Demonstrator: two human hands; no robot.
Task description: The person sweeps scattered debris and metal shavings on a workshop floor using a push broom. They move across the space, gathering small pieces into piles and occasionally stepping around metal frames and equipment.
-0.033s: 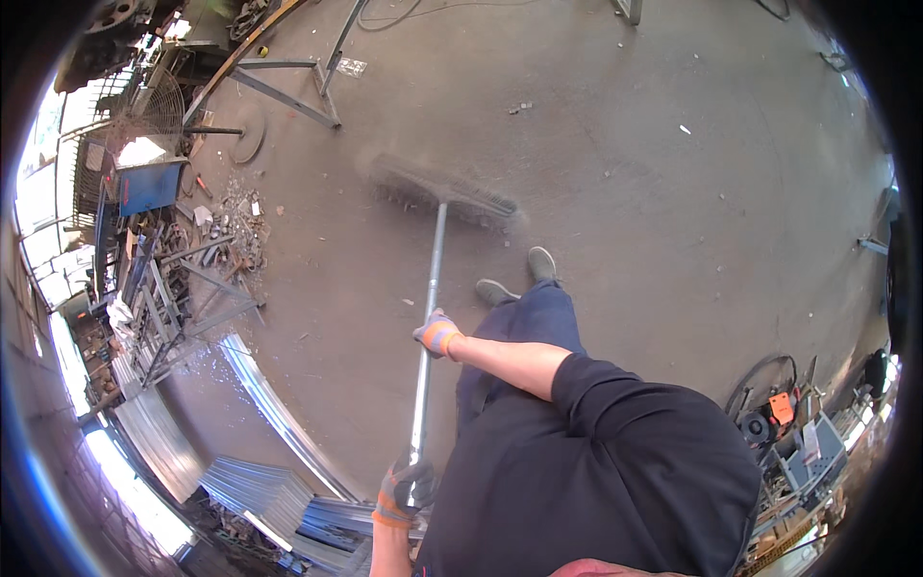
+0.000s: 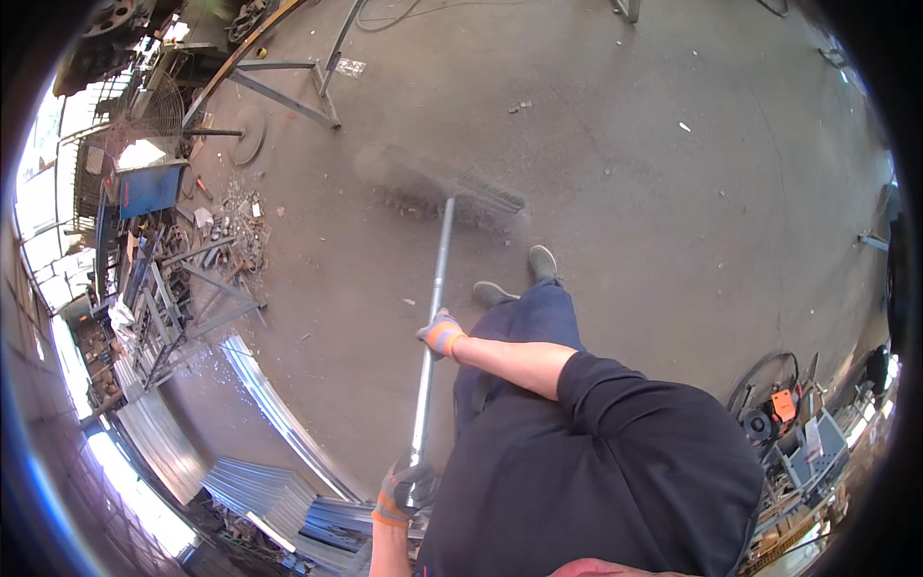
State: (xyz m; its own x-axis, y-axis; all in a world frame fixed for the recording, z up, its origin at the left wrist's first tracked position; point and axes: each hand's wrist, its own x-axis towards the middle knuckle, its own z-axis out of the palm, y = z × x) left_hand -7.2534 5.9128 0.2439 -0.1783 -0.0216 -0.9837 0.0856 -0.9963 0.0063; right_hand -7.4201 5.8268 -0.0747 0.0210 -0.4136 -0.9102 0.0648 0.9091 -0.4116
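A wide push broom (image 2: 486,195) with a long pale metal handle (image 2: 441,269) rests its dark head on the floor ahead of my feet. Dust blurs the left part of its bristles. My right hand (image 2: 442,335), in a grey and orange glove, is closed round the middle of the handle. Lower down, near the handle's end, my left hand (image 2: 404,490) grips it in a matching glove. Debris and dust (image 2: 413,197) lie along the broom head.
Scrap pieces (image 2: 236,226) and metal frames lie at the left, beside a floor fan (image 2: 159,106). Corrugated sheets (image 2: 255,490) are at lower left. A metal stand (image 2: 322,96) is at far left. Tools and an orange item (image 2: 783,406) lie at the right.
The broom head and upper handle have shifted slightly to the right. My right hand has moved a little to the right with the handle; both hands keep their grip.
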